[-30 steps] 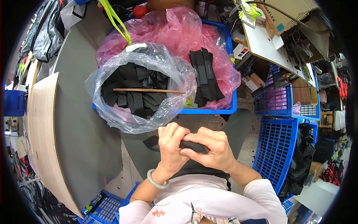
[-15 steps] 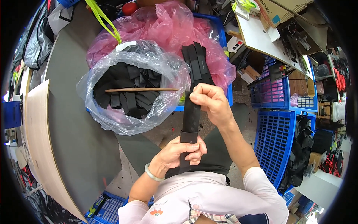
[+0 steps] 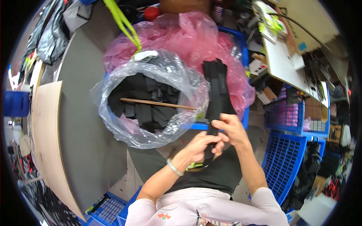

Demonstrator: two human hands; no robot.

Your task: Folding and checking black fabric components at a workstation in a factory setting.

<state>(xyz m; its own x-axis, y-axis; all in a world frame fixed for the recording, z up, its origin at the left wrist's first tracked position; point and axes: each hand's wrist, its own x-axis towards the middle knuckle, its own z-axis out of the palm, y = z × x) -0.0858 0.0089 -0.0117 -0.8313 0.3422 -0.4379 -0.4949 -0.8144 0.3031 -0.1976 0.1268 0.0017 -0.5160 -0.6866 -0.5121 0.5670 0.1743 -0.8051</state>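
A black webbing strap (image 3: 212, 130) runs through both hands above my lap. My left hand (image 3: 203, 146) is closed around its lower part, thumb on top. Just above and to the right, my right hand (image 3: 232, 129) pinches at the strap with thumb and bent forefinger; the exact grip is partly hidden. Beyond the hands, several long black strips (image 3: 217, 81) lie on a pink plastic bag (image 3: 184, 34). To their left, a clear plastic bag (image 3: 113, 133) stands open, full of short black pieces (image 3: 151, 113). A thin wooden stick (image 3: 158, 104) lies across its mouth.
Under the bags is a blue crate (image 3: 245, 60). A grey tabletop (image 3: 88, 124) with a pale wooden board (image 3: 49, 139) runs along the left. Blue crates (image 3: 283, 162) stand at the right, below a cluttered white shelf (image 3: 283, 62). A yellow-green cord (image 3: 122, 20) hangs at the back.
My right hand has come down the strap close to my left hand. Both hands now sit nearer together, and less strap shows between them. The whole view has shifted slightly.
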